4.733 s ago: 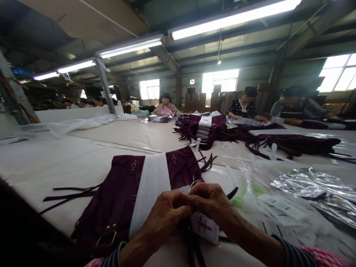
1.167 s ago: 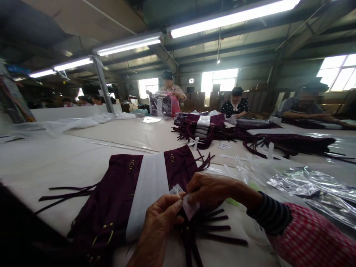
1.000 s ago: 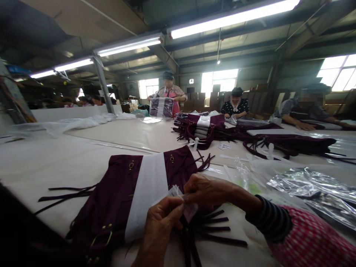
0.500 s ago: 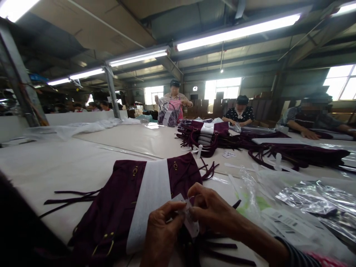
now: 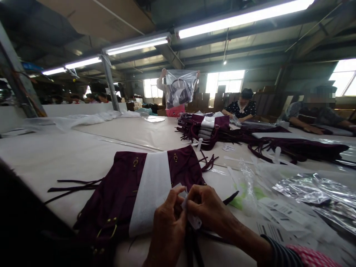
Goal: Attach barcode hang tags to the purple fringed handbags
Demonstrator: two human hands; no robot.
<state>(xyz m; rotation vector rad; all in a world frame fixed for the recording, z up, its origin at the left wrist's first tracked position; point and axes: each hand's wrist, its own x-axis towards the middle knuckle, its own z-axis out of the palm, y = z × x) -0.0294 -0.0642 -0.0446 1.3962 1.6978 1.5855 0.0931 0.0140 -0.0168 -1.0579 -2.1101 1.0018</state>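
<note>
Tag: one white card tag (image 5: 194, 221), partly hidden by fingers, held above the desk at 6 o'clock in view
Left hand (image 5: 168, 228): closed, pinching the tag between thumb and fingers
Right hand (image 5: 208, 211): closed, gripping the tag from the other side
Garment: one plum suede fringed piece (image 5: 119, 196) lying flat at 10 o'clock from the hands, with one white paper band (image 5: 148, 193) and three brass buckles (image 5: 135, 161)
Desk: one long white-covered desk (image 5: 63, 159)
At 3 o'clock: printed barcode sheets (image 5: 278, 217) and crinkled silver plastic bags (image 5: 308, 189)
At 12 o'clock: a stack of plum suede pieces (image 5: 204, 129)
Co-workers: three; one standing co-worker (image 5: 169, 92) raises a clear bag (image 5: 180, 89), two seated co-workers (image 5: 241, 105) work farther along at 1 and 2 o'clock
</note>
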